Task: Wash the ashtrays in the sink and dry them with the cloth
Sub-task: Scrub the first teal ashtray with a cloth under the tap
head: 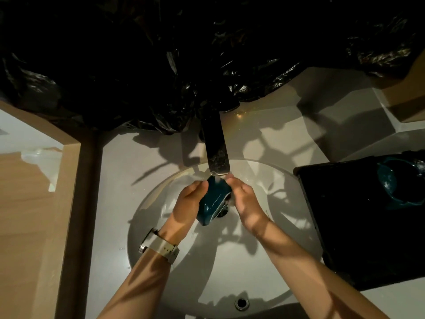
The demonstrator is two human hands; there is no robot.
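- Teal ashtray (214,199): held tilted on edge over the round white sink (287,268), directly under the faucet (216,148) spout; a thin stream of water fell onto its upper end.
- Left hand (187,203): grip clamped on the ashtray's left side, fingers curled round its edge; a white-strapped wristwatch (158,246) sat on that wrist.
- Right hand (243,199): grip closed on the ashtray's right side, fingertips at its upper corner beside the water stream.
- Second teal ashtray (401,183): lay wet on a black tray (358,226), which rested on the tabletop (112,203) just right of the sink.
- Overflow hole (241,303): on the sink's near wall.
- Black plastic sheeting (161,54): crumpled, covered the area behind the faucet.
- Wooden panel (30,215): stood to the left of the tabletop.
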